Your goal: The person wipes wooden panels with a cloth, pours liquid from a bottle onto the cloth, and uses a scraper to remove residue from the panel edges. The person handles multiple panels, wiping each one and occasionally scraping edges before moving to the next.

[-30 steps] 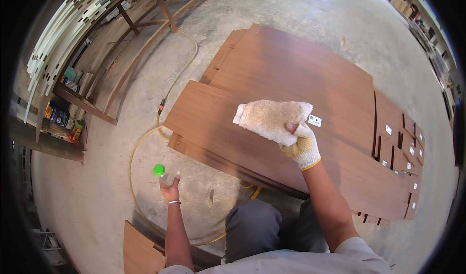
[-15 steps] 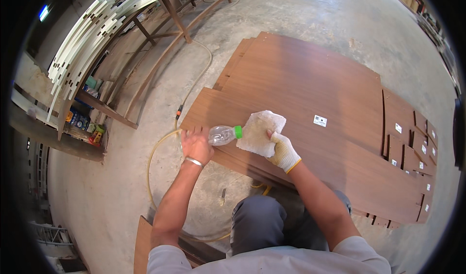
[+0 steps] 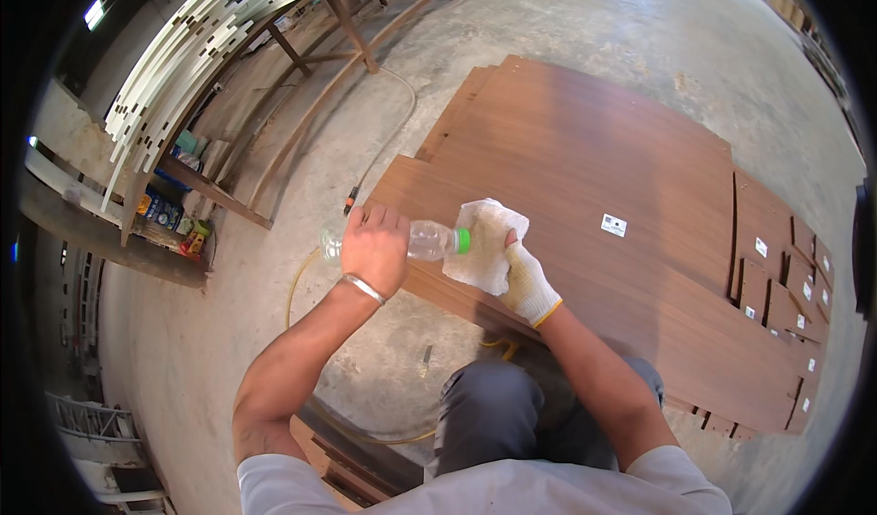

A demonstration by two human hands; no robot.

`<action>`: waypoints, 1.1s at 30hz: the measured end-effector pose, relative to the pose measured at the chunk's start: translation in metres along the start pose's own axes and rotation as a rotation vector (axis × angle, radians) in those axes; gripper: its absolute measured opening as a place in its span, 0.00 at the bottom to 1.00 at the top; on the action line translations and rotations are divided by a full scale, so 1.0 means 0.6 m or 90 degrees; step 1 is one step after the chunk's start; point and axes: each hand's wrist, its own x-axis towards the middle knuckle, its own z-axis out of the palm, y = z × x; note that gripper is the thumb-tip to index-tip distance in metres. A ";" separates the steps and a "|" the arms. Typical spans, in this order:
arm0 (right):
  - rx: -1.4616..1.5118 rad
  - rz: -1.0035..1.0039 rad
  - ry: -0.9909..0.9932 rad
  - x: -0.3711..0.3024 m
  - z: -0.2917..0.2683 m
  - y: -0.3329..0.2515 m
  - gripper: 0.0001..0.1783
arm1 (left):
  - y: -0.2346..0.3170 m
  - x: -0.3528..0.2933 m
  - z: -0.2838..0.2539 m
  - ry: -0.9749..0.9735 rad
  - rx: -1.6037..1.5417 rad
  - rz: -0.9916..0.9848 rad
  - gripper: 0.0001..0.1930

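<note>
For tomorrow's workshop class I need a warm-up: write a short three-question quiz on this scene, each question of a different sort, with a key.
1. True or false: the left hand wears a glove.
2. Which thing does the green cap of the clear bottle touch? A) the white rag B) the yellow hose C) the small white label
3. Fill in: the gloved right hand holds the rag over the brown ___ panel.

Key: 1 false; 2 A; 3 wood.
</note>
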 end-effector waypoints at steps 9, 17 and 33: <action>0.041 0.146 -0.024 -0.001 -0.002 0.076 0.36 | 0.031 -0.165 0.093 0.001 -0.130 -0.192 0.15; 0.105 0.150 0.130 -0.035 0.034 0.073 0.33 | 0.071 -0.405 0.329 0.064 -0.429 -0.791 0.26; -1.860 -0.232 0.219 0.051 -0.125 -0.159 0.36 | 0.287 -0.464 0.334 0.142 -0.587 -0.630 0.21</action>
